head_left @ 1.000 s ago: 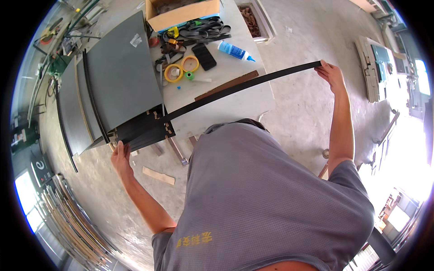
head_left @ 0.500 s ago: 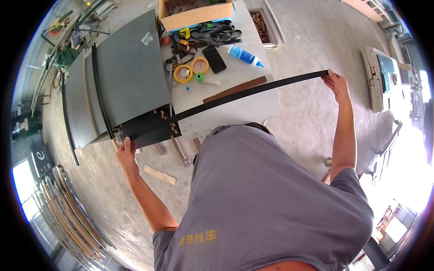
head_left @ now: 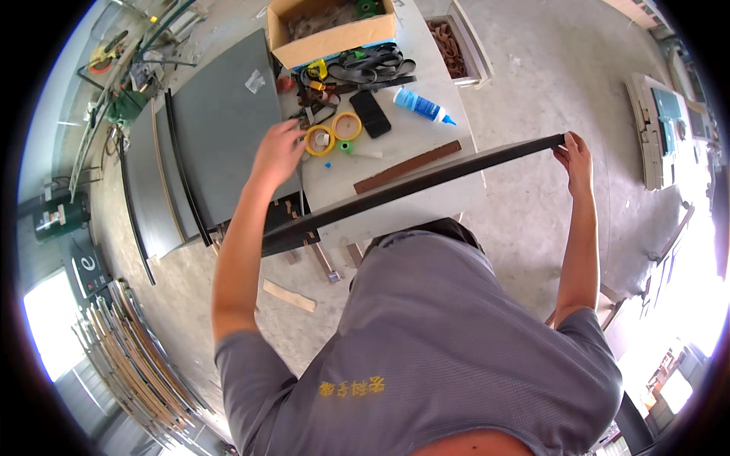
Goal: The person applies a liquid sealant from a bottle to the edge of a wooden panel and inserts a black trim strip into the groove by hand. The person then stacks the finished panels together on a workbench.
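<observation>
By the right hand [head_left: 576,156], the long panel [head_left: 426,182] is looking dark, smooth and faintly glossy. Beside the left hand [head_left: 277,152], a matt grey board [head_left: 220,129] is lying; just past it, yellow tape rolls [head_left: 333,133] are looking plastic-shiny, beyond them a brown cardboard box [head_left: 334,38].

Change noted: our left hand [head_left: 277,152] has let go of the dark panel's [head_left: 411,186] lower end and now reaches up beside the yellow tape roll [head_left: 319,140]; that end sits unsupported.
</observation>
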Demonstrator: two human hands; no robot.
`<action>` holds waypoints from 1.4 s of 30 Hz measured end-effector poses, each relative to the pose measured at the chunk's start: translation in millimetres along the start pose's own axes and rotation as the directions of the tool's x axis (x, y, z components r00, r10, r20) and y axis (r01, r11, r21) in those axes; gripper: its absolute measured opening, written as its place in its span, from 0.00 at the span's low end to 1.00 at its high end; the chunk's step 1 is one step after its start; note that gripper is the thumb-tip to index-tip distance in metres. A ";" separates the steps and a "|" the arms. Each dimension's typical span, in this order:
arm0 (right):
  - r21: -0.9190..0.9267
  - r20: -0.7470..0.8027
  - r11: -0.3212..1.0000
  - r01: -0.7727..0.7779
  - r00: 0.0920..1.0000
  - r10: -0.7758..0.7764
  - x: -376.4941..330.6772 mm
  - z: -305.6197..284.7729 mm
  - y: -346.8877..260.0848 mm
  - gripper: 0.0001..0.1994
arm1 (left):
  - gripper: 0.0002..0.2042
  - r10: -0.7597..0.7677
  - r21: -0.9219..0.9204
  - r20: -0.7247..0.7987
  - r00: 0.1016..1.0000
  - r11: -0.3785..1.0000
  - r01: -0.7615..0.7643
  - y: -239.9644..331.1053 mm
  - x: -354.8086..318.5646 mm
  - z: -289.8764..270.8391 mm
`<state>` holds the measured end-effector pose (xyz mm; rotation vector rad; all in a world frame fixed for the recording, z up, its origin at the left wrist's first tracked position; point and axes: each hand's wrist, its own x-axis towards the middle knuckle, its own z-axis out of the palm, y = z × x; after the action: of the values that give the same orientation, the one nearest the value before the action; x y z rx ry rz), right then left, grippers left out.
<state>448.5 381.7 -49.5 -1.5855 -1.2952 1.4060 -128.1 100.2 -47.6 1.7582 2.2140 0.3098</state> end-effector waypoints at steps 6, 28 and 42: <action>-0.054 0.022 0.996 0.076 0.997 -0.075 1.8 0.1 -0.6 0.30 | 0.13 0.054 0.530 0.306 0.951 0.819 -0.217 -57.0 132.1 123.3; 0.377 0.153 0.912 0.164 0.960 -0.236 31.9 -7.8 11.4 0.47 | 0.21 0.694 -0.582 0.241 0.679 0.663 -0.471 449.4 278.9 108.2; 0.103 0.007 0.992 -0.074 0.997 0.073 94.1 -63.5 55.2 0.22 | 0.17 0.262 -0.143 0.339 0.904 0.964 -0.225 434.8 148.8 114.0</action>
<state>517.8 462.4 -117.4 -1.5759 -1.1572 1.4971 277.4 343.0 -17.4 1.8676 1.7023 0.1379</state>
